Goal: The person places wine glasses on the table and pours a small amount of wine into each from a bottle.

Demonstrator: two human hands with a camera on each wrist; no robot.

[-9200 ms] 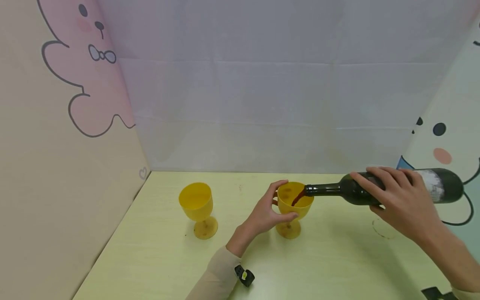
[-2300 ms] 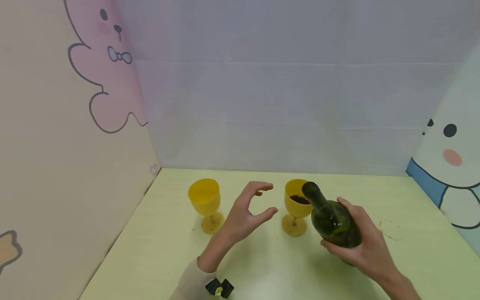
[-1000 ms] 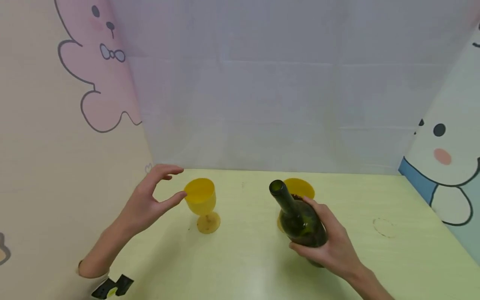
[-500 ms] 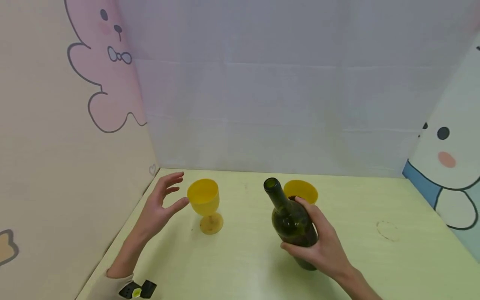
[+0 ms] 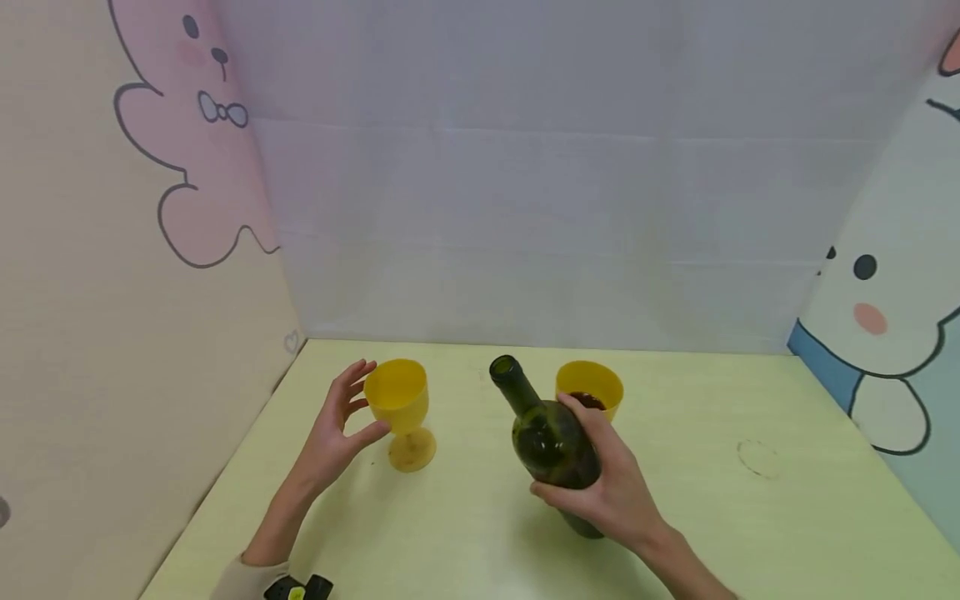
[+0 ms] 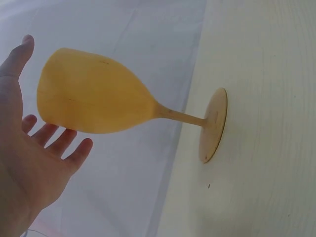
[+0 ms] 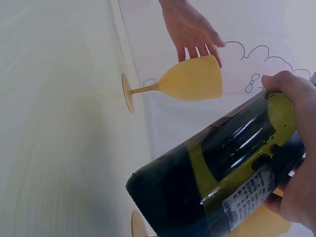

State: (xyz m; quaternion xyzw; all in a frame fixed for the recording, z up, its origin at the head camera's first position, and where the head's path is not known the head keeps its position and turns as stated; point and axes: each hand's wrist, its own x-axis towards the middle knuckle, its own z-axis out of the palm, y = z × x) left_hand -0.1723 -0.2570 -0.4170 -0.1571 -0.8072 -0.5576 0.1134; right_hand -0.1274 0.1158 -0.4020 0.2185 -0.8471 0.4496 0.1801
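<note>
My left hand (image 5: 328, 442) is beside the left yellow goblet (image 5: 401, 400), fingers spread around its bowl. In the left wrist view the thumb stands apart from the goblet (image 6: 94, 94), while the fingers lie close to its side; whether they touch I cannot tell. That goblet stands upright on the table and no liquid shows in it. My right hand (image 5: 611, 483) grips a dark green wine bottle (image 5: 551, 450) round its body, tilted with its neck up and leftward. Behind it, partly hidden, stands a second yellow goblet (image 5: 600, 377) with dark red liquid inside.
The pale yellow table (image 5: 465, 517) meets a grey-white cloth backdrop (image 5: 480, 208) at the rear. Side walls with cartoon figures flank it left and right. A faint ring stain (image 5: 757, 458) marks the table at the right.
Earlier the bottle poured red liquid into the right goblet while my left hand held that goblet. Since then the bottle was tipped up and carried left, and my left hand moved to the left goblet.
</note>
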